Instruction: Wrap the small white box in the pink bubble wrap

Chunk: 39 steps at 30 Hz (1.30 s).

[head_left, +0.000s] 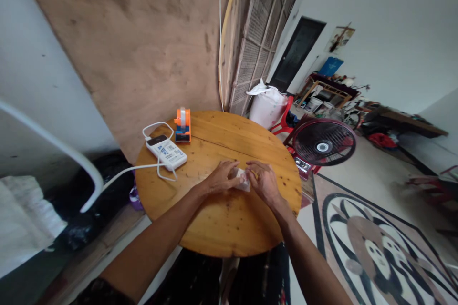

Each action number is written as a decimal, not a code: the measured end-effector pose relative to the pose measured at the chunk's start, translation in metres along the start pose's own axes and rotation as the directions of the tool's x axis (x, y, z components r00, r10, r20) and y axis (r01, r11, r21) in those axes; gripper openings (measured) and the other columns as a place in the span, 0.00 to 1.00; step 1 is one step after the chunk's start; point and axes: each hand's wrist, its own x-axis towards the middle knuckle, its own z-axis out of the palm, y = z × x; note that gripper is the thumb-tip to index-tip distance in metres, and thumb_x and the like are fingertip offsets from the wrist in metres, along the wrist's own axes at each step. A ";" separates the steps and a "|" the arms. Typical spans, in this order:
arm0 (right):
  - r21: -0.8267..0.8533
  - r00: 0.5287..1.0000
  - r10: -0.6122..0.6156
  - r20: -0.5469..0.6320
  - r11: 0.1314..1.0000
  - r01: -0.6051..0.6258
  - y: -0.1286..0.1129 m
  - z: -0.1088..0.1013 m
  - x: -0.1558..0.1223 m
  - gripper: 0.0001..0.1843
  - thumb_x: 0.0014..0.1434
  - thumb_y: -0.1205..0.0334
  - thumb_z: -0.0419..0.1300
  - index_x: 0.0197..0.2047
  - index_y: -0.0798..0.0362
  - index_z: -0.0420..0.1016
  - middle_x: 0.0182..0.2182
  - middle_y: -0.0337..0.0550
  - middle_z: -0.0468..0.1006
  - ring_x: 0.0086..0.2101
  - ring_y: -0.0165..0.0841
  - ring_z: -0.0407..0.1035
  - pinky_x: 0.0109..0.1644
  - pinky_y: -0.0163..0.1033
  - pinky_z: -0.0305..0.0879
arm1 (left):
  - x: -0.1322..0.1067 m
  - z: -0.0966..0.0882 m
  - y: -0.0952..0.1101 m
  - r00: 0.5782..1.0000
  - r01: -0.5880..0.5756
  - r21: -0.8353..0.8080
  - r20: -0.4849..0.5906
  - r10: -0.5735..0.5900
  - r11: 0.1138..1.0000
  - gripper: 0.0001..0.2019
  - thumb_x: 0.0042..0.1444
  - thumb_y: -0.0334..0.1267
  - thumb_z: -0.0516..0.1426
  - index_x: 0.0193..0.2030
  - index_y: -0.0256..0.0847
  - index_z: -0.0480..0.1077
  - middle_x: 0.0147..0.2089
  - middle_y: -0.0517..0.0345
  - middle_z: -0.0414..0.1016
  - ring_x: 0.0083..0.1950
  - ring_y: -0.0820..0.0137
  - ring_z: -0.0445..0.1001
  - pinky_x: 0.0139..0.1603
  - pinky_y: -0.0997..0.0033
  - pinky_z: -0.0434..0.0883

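Over the middle of the round wooden table, both hands are at a small whitish packet with faint reddish marks; its exact kind is too small to tell. My left hand grips its left side between thumb and fingers. My right hand is closed at its right edge, thumb and fingertips pinching it. Part of the packet is hidden behind the fingers. Farther back on the table stands an orange and blue tape dispenser with a roll of clear tape.
Left of the hands, a white power bank with a looped white cable lies on the table. A dark red fan stands close by the right edge. Behind the table are a white sack, a red chair and a leaning wooden board.
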 end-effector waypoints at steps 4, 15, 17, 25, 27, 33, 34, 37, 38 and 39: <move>0.053 0.999 0.039 0.015 0.998 -0.039 0.000 -0.003 0.002 0.10 0.61 0.67 0.52 0.33 0.52 0.74 0.45 0.45 0.79 0.45 0.39 0.72 0.49 0.43 0.59 | -0.002 -0.001 0.005 1.000 -0.028 0.066 0.012 0.027 0.997 0.35 0.53 0.51 0.57 0.64 0.34 0.60 0.64 0.38 0.62 0.67 0.50 0.55 0.66 0.49 0.55; 0.371 0.982 0.190 -0.009 0.912 -0.174 -0.002 -0.014 0.007 0.11 0.60 0.57 0.53 0.33 0.51 0.74 0.44 0.48 0.79 0.44 0.38 0.73 0.49 0.43 0.65 | -0.005 -0.002 0.010 0.997 -0.078 -0.006 0.027 0.078 0.997 0.48 0.44 0.44 0.65 0.70 0.34 0.48 0.63 0.39 0.62 0.62 0.54 0.64 0.62 0.55 0.61; 0.412 0.977 0.212 -0.016 0.892 -0.187 -0.002 -0.018 0.010 0.12 0.60 0.55 0.54 0.32 0.52 0.74 0.44 0.48 0.79 0.44 0.39 0.73 0.50 0.43 0.65 | -0.005 -0.001 0.010 0.995 -0.099 -0.007 0.019 0.099 0.995 0.49 0.44 0.44 0.65 0.70 0.33 0.46 0.64 0.39 0.61 0.63 0.54 0.62 0.63 0.55 0.59; 0.447 0.963 0.265 -0.051 0.868 -0.215 -0.001 -0.029 0.020 0.14 0.57 0.52 0.56 0.30 0.52 0.74 0.42 0.49 0.79 0.43 0.39 0.73 0.50 0.44 0.64 | -0.005 0.001 0.007 0.992 -0.126 -0.041 0.028 0.127 0.991 0.52 0.43 0.40 0.66 0.71 0.34 0.42 0.65 0.39 0.60 0.65 0.52 0.61 0.64 0.52 0.58; 0.449 0.961 0.272 -0.053 0.866 -0.220 -0.001 -0.031 0.023 0.13 0.56 0.51 0.56 0.29 0.51 0.73 0.42 0.49 0.79 0.43 0.39 0.73 0.50 0.44 0.64 | -0.005 -0.001 0.008 0.993 -0.114 -0.060 0.037 0.116 0.992 0.55 0.40 0.42 0.68 0.71 0.34 0.42 0.67 0.38 0.58 0.65 0.50 0.60 0.65 0.50 0.57; 0.491 0.953 0.296 -0.060 0.841 -0.230 0.006 -0.039 0.033 0.14 0.55 0.50 0.57 0.29 0.52 0.74 0.42 0.49 0.79 0.42 0.40 0.73 0.49 0.44 0.64 | -0.006 -0.004 0.011 0.998 -0.058 -0.335 0.017 0.068 0.941 0.54 0.45 0.51 0.66 0.72 0.35 0.41 0.66 0.36 0.58 0.64 0.50 0.62 0.63 0.50 0.60; 0.499 0.951 0.306 -0.051 0.832 -0.242 0.008 -0.041 0.035 0.14 0.54 0.51 0.58 0.29 0.52 0.74 0.42 0.49 0.79 0.42 0.40 0.72 0.49 0.44 0.64 | -0.006 -0.004 0.011 0.998 -0.037 -0.396 0.029 0.052 0.918 0.52 0.48 0.52 0.64 0.72 0.35 0.40 0.65 0.36 0.60 0.63 0.51 0.64 0.62 0.51 0.62; 0.541 0.947 0.322 -0.004 0.797 -0.269 0.016 -0.046 0.043 0.13 0.53 0.51 0.59 0.28 0.52 0.74 0.42 0.48 0.79 0.44 0.40 0.72 0.51 0.44 0.62 | -0.005 -0.004 0.011 0.998 0.011 -0.552 0.059 0.026 0.834 0.46 0.55 0.53 0.59 0.72 0.37 0.39 0.61 0.39 0.65 0.59 0.55 0.68 0.60 0.54 0.63; 0.557 0.946 0.325 0.010 0.784 -0.275 0.019 -0.047 0.045 0.13 0.53 0.51 0.59 0.27 0.52 0.74 0.41 0.47 0.80 0.44 0.40 0.72 0.52 0.44 0.62 | -0.005 -0.004 0.011 0.998 0.021 -0.591 0.060 0.019 0.807 0.45 0.56 0.54 0.58 0.72 0.38 0.39 0.60 0.40 0.66 0.58 0.56 0.68 0.60 0.54 0.63; 0.573 0.943 0.332 0.020 0.769 -0.282 0.023 -0.047 0.048 0.13 0.52 0.51 0.60 0.27 0.52 0.74 0.41 0.46 0.80 0.44 0.39 0.72 0.52 0.43 0.62 | -0.004 -0.004 0.011 0.998 0.028 -0.625 0.057 0.010 0.780 0.44 0.56 0.54 0.57 0.71 0.38 0.41 0.59 0.42 0.68 0.58 0.57 0.68 0.60 0.55 0.62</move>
